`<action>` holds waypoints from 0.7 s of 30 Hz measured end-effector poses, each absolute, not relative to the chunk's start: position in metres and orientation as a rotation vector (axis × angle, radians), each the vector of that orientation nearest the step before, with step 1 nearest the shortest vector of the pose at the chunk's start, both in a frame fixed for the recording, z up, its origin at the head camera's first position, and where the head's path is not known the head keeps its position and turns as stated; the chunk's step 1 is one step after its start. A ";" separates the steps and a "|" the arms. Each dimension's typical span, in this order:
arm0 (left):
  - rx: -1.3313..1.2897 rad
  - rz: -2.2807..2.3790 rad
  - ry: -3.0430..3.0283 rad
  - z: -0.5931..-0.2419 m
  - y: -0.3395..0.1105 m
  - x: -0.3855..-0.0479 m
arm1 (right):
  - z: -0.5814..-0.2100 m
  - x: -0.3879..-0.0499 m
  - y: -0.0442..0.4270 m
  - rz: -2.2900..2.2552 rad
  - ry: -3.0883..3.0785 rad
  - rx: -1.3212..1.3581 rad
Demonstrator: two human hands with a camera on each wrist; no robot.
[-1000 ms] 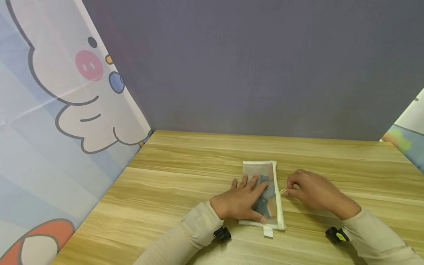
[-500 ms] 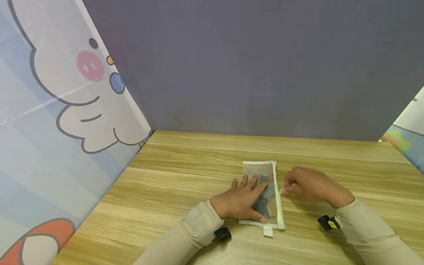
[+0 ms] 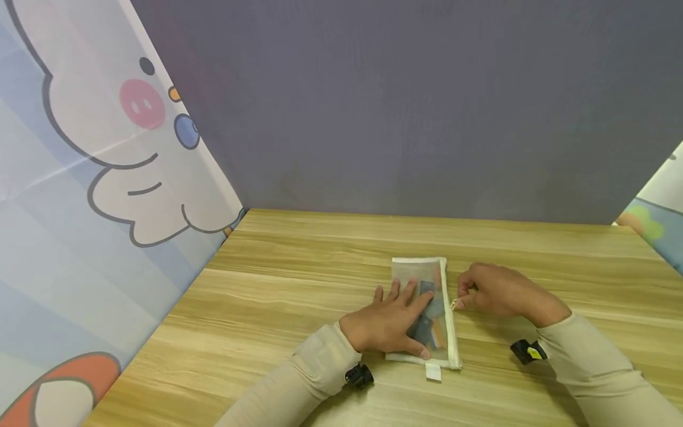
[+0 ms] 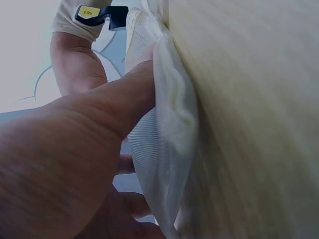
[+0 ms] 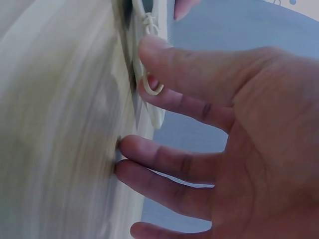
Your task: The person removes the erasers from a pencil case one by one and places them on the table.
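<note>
A see-through mesh zipper pouch [image 3: 416, 270] with white edging lies flat on the wooden table. Dark flat items and an orange-and-white piece [image 3: 437, 333] show through its mesh. My left hand [image 3: 386, 325] rests on the pouch with fingers spread, pressing it down; in the left wrist view the thumb [image 4: 134, 89] lies against the mesh. At the zipper edge, my right hand [image 3: 498, 292] pinches the cream looped zipper pull [image 5: 152, 82] between thumb and index finger. Its other fingers reach towards the tabletop in the right wrist view.
The wooden table [image 3: 299, 249] meets a dark grey panel [image 3: 405, 107] at the back. A cartoon-printed sheet [image 3: 128, 196] stands along the left side. A small white tag [image 3: 433, 372] sticks out from the pouch's near edge.
My right hand has moved a little away from me along the pouch's zipper edge, still pinching the pull. The left hand has stayed in place on the pouch.
</note>
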State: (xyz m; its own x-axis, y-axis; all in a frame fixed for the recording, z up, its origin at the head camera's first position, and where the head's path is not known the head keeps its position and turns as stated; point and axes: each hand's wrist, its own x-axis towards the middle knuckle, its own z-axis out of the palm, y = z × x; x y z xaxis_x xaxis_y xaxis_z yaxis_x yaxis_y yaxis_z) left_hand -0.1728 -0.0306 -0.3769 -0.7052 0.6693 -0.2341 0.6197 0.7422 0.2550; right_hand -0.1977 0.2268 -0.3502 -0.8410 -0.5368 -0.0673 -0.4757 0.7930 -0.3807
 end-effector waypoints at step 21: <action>0.996 0.256 2.614 -0.376 -0.026 -0.178 | -0.359 -0.209 0.234 -0.499 2.926 -0.816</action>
